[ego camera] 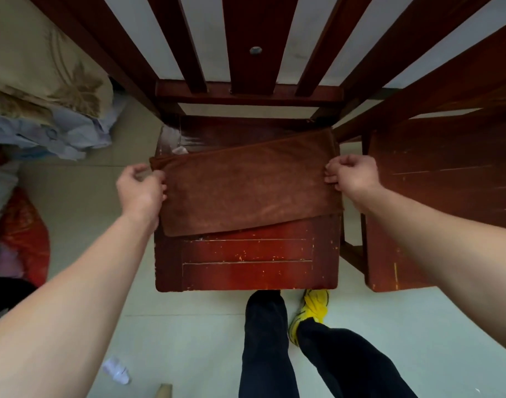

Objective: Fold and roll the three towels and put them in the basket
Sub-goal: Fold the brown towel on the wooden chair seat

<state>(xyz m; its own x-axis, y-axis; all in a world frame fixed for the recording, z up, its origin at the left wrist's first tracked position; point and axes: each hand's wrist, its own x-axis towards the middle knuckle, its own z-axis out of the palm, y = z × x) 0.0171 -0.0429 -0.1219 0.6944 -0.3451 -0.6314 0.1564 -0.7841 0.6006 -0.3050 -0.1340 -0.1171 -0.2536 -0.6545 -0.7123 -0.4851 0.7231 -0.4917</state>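
Brown towel (pixel 246 185) on chair seat (pixel 246 268); left grip (pixel 141 186) and right grip (pixel 350 176) pinch its sides: pull evenly, edges square

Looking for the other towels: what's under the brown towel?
Only the red wooden chair seat shows beneath the flat brown cloth towel; whatever it covers is hidden.
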